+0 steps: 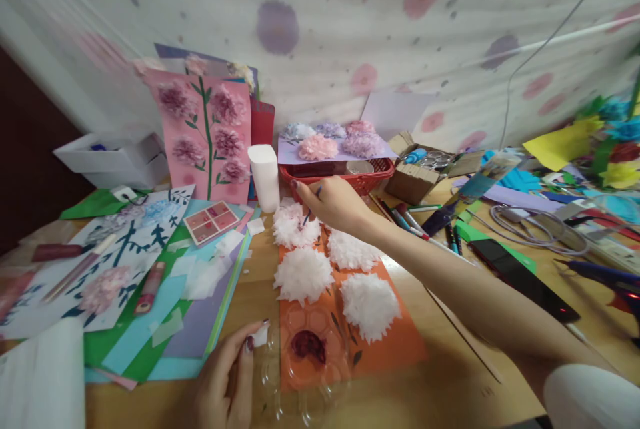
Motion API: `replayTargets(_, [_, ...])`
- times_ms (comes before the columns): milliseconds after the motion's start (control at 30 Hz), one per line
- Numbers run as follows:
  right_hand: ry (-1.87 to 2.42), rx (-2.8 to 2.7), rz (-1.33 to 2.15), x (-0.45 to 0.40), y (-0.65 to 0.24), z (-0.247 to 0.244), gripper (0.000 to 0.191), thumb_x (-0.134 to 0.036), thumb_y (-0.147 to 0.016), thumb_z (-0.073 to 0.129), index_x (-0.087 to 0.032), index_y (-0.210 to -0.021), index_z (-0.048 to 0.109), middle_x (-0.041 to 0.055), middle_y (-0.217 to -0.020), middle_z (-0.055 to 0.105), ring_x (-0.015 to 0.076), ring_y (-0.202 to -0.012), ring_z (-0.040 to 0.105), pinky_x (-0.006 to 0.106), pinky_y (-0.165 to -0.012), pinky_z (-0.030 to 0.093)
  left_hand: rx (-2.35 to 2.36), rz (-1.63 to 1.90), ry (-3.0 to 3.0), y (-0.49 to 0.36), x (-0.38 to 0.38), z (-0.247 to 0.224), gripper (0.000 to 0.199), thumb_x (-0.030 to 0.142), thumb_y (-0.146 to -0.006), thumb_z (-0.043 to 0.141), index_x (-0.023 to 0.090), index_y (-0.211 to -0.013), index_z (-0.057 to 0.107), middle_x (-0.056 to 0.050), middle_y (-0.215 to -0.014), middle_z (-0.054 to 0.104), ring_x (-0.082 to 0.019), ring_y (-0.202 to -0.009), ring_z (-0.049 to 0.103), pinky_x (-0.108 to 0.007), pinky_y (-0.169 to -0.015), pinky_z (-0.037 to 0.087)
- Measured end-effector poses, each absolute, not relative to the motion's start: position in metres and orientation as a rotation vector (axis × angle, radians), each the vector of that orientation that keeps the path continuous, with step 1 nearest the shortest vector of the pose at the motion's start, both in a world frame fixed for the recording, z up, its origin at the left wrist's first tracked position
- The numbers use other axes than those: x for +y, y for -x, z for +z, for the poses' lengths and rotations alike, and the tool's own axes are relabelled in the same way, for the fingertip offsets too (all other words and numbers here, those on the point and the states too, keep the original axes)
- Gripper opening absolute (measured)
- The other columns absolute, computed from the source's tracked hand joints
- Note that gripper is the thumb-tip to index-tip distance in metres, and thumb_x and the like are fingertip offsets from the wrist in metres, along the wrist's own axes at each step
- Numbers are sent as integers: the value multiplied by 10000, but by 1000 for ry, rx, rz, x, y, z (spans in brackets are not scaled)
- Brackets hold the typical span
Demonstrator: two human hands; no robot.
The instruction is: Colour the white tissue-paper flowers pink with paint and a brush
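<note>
One wooden table (425, 396) bears white flowers (304, 274) before patterned cloth (330, 9).

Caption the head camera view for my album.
Right hand holding a thin tool at a white flower on orange paper; left hand pinching a white scrap beside a clear palette.

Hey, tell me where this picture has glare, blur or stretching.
Head view: bright glare on the wooden table just below the right arm; head view: the glue gun at the right edge looks smeared and stretched; head view: the white flowers near the middle read clearer, though fine petal detail is soft.
</note>
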State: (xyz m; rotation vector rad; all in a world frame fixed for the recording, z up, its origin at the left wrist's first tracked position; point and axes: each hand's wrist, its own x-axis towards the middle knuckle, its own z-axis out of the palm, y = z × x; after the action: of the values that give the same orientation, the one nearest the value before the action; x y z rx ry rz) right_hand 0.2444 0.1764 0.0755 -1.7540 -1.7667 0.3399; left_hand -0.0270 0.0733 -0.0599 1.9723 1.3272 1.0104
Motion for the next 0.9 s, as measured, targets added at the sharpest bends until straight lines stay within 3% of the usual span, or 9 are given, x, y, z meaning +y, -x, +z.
replayTargets(233, [1425,-1071,1000,134,-274,79,597,-618,-908,523,-162,-546,658,75,-478,671,129,-448,596,244,-513,401,1360,993,-1554,23,73,-52,374,534,-864,598,228,-1042,720,-74,-1076,785,-234,-1007,743,-271,-829,607])
replayTargets(367, [1372,-814,1188,102,-276,78,581,-606,-885,579,-173,-500,623,43,-412,611,112,-403,560,237,-522,433,1361,1084,-1252,11,67,-34,482,604,-775,684,202,-1039,710,-106,-1082,780,-284,-1083,715,-299,-842,607])
replayTargets(500, [1348,-633,1292,76,-270,77,616,-580,-932,524,-178,-476,620,32,-374,574,103,-384,536,232,-522,447,1244,1118,-1063,-9,60,-15,521,577,-714,765,190,-1059,707,-105,-1045,785,-281,-1037,726,-305,-845,602])
replayTargets(667, [1246,-560,1317,54,-266,75,604,-635,-892,569,-189,-489,628,17,-378,568,110,-403,553,225,-491,437,1088,1151,-1057,-32,59,1,425,501,-740,774,179,-1014,729,-97,-1000,785,-248,-1002,726,-293,-882,578])
replayTargets(800, [1203,-505,1312,42,-267,81,601,-629,-890,580,-189,-483,635,17,-389,578,103,-409,557,221,-511,464,1130,1325,-1120,-33,64,10,315,430,-779,760,229,-1021,740,-35,-1018,776,-182,-997,711,-218,-874,548])
replayTargets(900, [1188,-423,1284,33,-271,86,599,-607,-909,564,-193,-482,642,19,-385,573,100,-391,537,227,-503,465,1068,1473,-1086,-27,68,20,178,359,-773,751,254,-917,761,20,-869,759,-120,-835,698,-171,-805,543])
